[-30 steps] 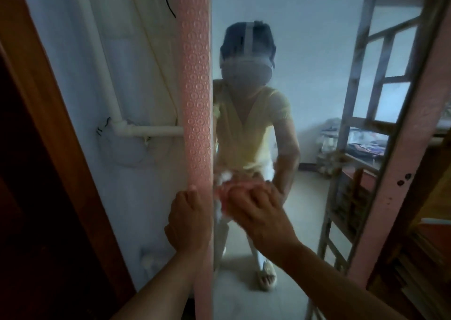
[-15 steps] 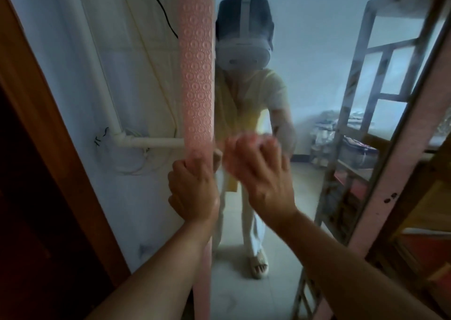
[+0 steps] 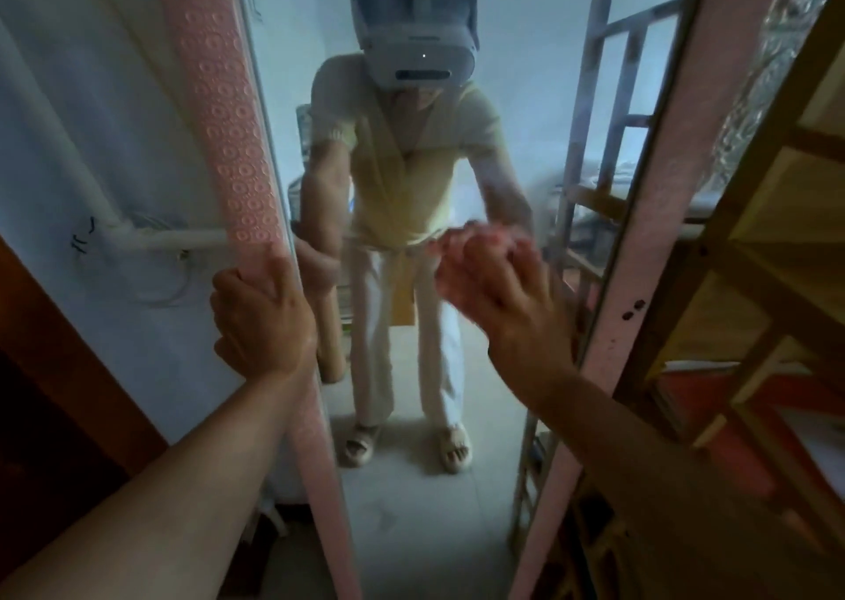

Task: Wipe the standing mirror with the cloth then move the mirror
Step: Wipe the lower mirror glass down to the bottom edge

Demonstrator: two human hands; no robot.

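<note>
1. The left hand is wrapped around the left edge of the mirror's pink frame, fingers curled behind the embossed strip and thumb toward the glass; its grip is closed firmly on that frame.
2. The right hand is raised against the glass of the standing mirror, to the right of centre. Its fingers bunch over a pink cloth, which shows as a blurred pink wad at the fingertips; the hand looks to be pinching it against the glass, though motion blur makes the exact hold hard to read.
3. Both forearms reach up from the bottom of the view, the left one along the frame's left edge, the right one crossing in front of the right side of the frame.
4. The mirror stands upright and fills the middle of the view, its base out of sight below. The glass looks hazy and reflects a person in a pale yellow top, light trousers and sandals, wearing a headset, with a tiled floor and a metal bunk frame behind.
5. Left of the mirror is a white wall with a white pipe running to the frame, and a brown door edge further left.
6. Right of the mirror, just beside it, stands a wooden shelf unit.
</note>
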